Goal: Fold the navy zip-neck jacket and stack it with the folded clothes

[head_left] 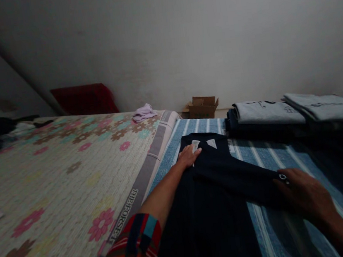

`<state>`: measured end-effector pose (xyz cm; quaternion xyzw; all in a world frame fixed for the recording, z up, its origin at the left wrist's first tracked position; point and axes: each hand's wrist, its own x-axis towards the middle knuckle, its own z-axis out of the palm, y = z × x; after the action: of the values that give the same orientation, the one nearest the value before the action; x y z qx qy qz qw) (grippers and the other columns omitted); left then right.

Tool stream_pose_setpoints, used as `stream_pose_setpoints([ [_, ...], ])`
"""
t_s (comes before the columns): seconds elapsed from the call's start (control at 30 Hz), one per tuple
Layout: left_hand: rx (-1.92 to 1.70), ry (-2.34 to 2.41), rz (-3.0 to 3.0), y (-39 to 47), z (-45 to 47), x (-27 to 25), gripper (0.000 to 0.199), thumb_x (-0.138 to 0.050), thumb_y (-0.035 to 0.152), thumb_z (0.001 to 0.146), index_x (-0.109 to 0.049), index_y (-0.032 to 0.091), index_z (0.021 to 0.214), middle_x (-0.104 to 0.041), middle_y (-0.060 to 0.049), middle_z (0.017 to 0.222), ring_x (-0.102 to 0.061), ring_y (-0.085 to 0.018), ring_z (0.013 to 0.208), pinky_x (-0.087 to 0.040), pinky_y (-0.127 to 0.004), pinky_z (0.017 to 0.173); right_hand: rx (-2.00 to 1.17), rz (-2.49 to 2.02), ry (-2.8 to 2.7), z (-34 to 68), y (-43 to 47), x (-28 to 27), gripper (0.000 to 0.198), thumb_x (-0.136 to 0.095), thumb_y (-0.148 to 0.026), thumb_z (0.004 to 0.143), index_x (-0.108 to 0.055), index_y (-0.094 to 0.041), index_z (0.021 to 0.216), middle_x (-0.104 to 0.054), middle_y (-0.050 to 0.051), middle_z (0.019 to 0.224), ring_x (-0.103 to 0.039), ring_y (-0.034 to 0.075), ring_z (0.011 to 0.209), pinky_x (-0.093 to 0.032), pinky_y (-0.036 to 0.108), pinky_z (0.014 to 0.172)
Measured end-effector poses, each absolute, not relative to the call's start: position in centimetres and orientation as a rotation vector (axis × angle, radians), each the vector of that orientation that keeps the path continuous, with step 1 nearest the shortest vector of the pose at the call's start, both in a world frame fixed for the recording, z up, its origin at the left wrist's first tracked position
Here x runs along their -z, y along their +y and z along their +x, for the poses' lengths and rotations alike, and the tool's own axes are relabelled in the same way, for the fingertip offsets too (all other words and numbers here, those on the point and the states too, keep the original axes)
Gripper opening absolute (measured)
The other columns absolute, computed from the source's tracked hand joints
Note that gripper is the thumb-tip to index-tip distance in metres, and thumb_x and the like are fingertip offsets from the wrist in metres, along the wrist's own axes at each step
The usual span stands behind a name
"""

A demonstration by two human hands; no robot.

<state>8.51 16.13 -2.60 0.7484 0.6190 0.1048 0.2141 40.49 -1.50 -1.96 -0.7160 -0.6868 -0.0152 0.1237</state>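
A dark navy long-sleeved top [206,207] lies lengthwise on a blue striped sheet, with pale patches near its far end. My left hand [188,156] rests flat on it beside one of these patches, fingers stretched out and holding nothing. From the body of the top, one sleeve [246,173] runs out to the right. My right hand [304,193] is closed on the end of that sleeve; a small white ring shape shows at its fingers. Part of the gripped cuff is hidden by the hand.
Folded grey garments [266,113] lie over dark ones at the right. Left of the blue striped sheet [172,134] is a flowered mattress [71,178] with a grey border. A lilac cloth [143,112], an open cardboard box [203,108] and a red object [83,99] are near the wall.
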Motion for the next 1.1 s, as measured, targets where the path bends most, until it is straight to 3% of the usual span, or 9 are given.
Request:
stream_pose_setpoints([
  [0.13, -0.432, 1.676, 2.07, 13.2, 6.2, 0.3, 0.045, -0.036, 0.042, 0.087, -0.051, 0.016, 0.121, -0.051, -0.009, 0.131, -0.039, -0.023, 0.125, -0.029, -0.031, 0.102, -0.166, -1.822, -2.066, 37.0, -2.4, 2.1, 0.03, -0.039, -0.04, 0.086, -0.056, -0.019, 0.101, -0.06, 0.009, 0.103, -0.056, 0.025, 0.094, -0.043, 0.036, 0.078],
  [0.3, -0.47, 1.675, 2.044, 5.1, 3.5, -1.8, 0.037, -0.049, 0.035, 0.08, -0.059, 0.015, 0.11, -0.059, -0.01, 0.121, -0.047, -0.025, 0.118, -0.032, -0.033, 0.101, -0.411, -1.689, -2.113, 33.8, -3.2, 1.6, 0.025, -0.041, -0.036, 0.086, -0.058, -0.021, 0.096, -0.061, 0.006, 0.096, -0.058, 0.022, 0.087, -0.043, 0.033, 0.072],
  [0.53, -0.542, 1.682, 1.862, -7.9, 1.4, -2.8, 0.049, -0.056, 0.043, 0.075, -0.057, 0.022, 0.119, -0.045, -0.005, 0.137, -0.037, -0.024, 0.128, -0.023, -0.036, 0.108, -0.494, -1.506, -2.239, 30.1, -5.2, 0.8, 0.022, -0.043, -0.033, 0.086, -0.059, -0.02, 0.095, -0.061, 0.006, 0.094, -0.059, 0.02, 0.083, -0.044, 0.031, 0.07],
  [0.67, -0.677, 1.817, 1.607, -13.1, 0.1, -1.5, 0.049, -0.056, 0.045, 0.074, -0.059, 0.02, 0.117, -0.055, -0.007, 0.127, -0.048, -0.025, 0.118, -0.033, -0.036, 0.104, -0.479, -1.341, -2.32, 27.8, -7.0, 0.5, 0.018, -0.044, -0.028, 0.087, -0.059, -0.02, 0.089, -0.061, 0.006, 0.087, -0.057, 0.018, 0.078, -0.043, 0.03, 0.07],
  [0.8, -0.736, 1.889, 1.381, -16.5, -0.5, -0.9, 0.048, -0.054, 0.045, 0.075, -0.06, 0.016, 0.113, -0.065, -0.008, 0.11, -0.06, -0.024, 0.1, -0.046, -0.036, 0.089, -0.477, -1.033, -2.375, 25.1, -10.3, 0.2, 0.014, -0.044, -0.022, 0.088, -0.058, -0.019, 0.089, -0.06, 0.004, 0.08, -0.054, 0.017, 0.074, -0.041, 0.029, 0.068],
  [0.93, -0.64, 1.831, 1.304, -18.6, -0.9, -2.1, 0.048, -0.058, 0.045, 0.072, -0.061, 0.014, 0.109, -0.067, -0.008, 0.1, -0.063, -0.022, 0.09, -0.05, -0.033, 0.08, -0.537, -0.754, -2.543, 22.6, -14.3, 0.6, 0.009, -0.048, -0.016, 0.086, -0.055, -0.02, 0.084, -0.058, 0.001, 0.077, -0.051, 0.015, 0.07, -0.037, 0.029, 0.065],
  [1.1, -0.394, 1.757, 1.334, -20.2, -0.9, -4.2, 0.071, -0.072, 0.027, 0.055, -0.051, 0.02, 0.122, -0.061, -0.007, 0.115, -0.057, -0.025, 0.104, -0.049, -0.034, 0.083, -0.511, -0.66, -2.593, 21.1, -16.3, 2.3, 0.011, -0.05, -0.012, 0.082, -0.052, -0.021, 0.077, -0.056, 0.0, 0.077, -0.049, 0.016, 0.074, -0.038, 0.029, 0.067],
])
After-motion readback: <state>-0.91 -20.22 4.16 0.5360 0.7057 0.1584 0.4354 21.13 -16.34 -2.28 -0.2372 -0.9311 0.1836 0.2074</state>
